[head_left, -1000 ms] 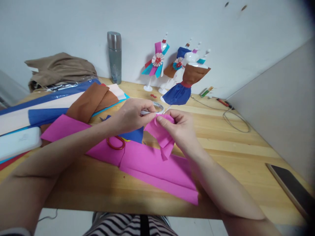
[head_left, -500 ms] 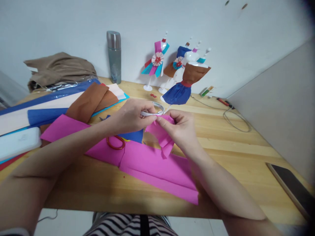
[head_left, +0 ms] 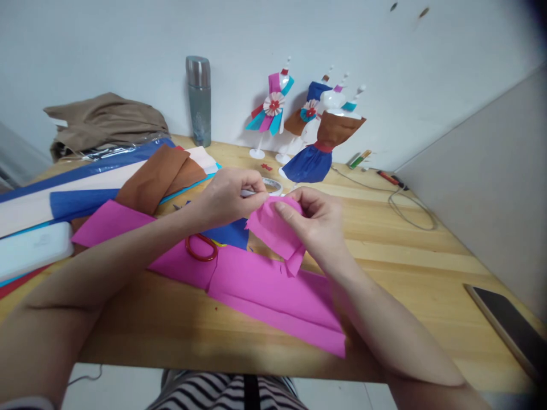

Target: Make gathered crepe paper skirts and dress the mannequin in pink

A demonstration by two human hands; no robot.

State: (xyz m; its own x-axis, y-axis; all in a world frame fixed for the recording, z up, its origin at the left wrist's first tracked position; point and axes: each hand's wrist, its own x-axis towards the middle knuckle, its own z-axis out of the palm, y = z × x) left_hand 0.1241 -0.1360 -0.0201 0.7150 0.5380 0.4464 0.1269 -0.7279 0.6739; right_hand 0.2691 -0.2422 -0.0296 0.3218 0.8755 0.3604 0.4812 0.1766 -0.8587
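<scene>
Head view: pink crepe-paper piece [head_left: 273, 228], clamped by nearer right hand [head_left: 321, 223], slants down and rightward below its fingertips; left hand [head_left: 228, 196], fingertips together, meets its upper edge beside tape roll [head_left: 280, 188], hold unclear.

Shows smooth, grained wood on the tabletop [head_left: 384, 250], shiny metal on the flask cap [head_left: 198, 72], glossy plastic on the red scissor handle [head_left: 188, 249], matt, paper-like creases in the pink piece [head_left: 273, 228], wrinkled matt cloth in the brown bundle [head_left: 111, 122].
</scene>
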